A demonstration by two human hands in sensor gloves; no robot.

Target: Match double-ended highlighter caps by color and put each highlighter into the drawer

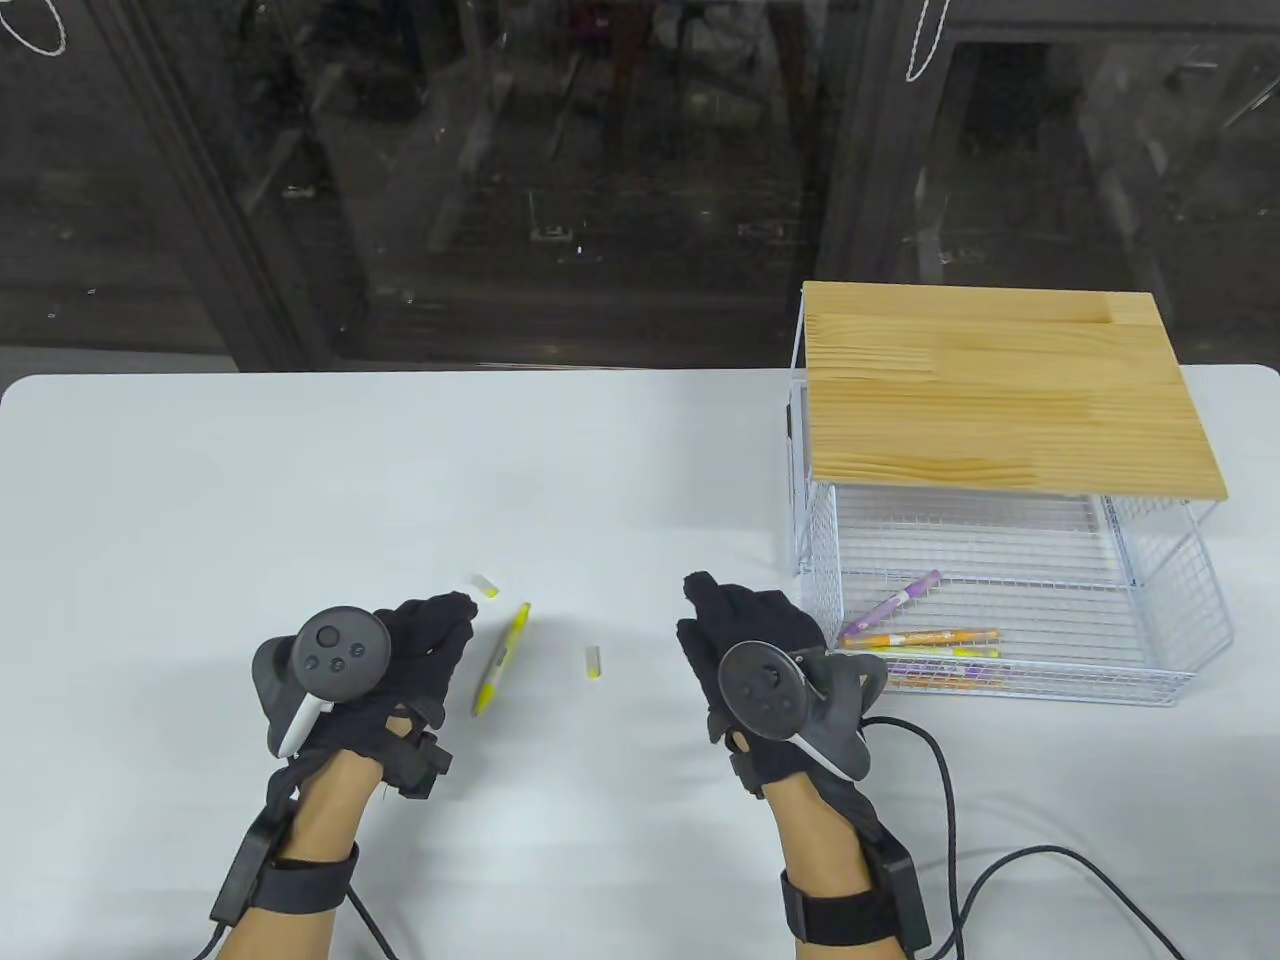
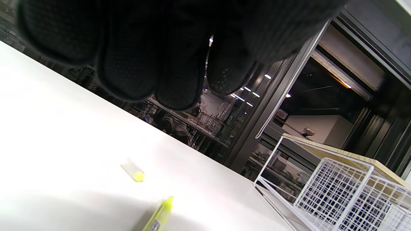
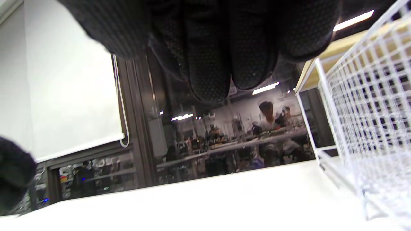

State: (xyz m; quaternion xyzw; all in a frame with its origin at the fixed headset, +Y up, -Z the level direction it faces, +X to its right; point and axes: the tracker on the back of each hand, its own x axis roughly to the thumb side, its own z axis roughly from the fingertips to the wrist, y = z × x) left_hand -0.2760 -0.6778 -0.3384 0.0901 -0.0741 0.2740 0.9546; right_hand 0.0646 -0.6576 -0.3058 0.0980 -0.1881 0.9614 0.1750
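White bench [image 1: 300,480] carries a yellow highlighter [image 1: 502,646] with no caps, between two loose caps [image 1: 485,585] [image 1: 593,662]. Both hands, left [image 1: 400,660] and right [image 1: 755,650], are relaxed and hold nothing. Other highlighters [image 1: 925,640] lie in the wire drawer [image 1: 1180,610].

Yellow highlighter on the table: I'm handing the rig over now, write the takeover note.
Left hand: open, empty, beside the yellow highlighter.
Right hand: open, empty, between the loose caps and the drawer.
Yellow highlighter lies uncapped on the table; one cap beyond it, the other cap to its right.
Done: several highlighters, purple and orange among them, lie in the pulled-out wire drawer.
Left: cap both ends of the yellow one, put it in the drawer.
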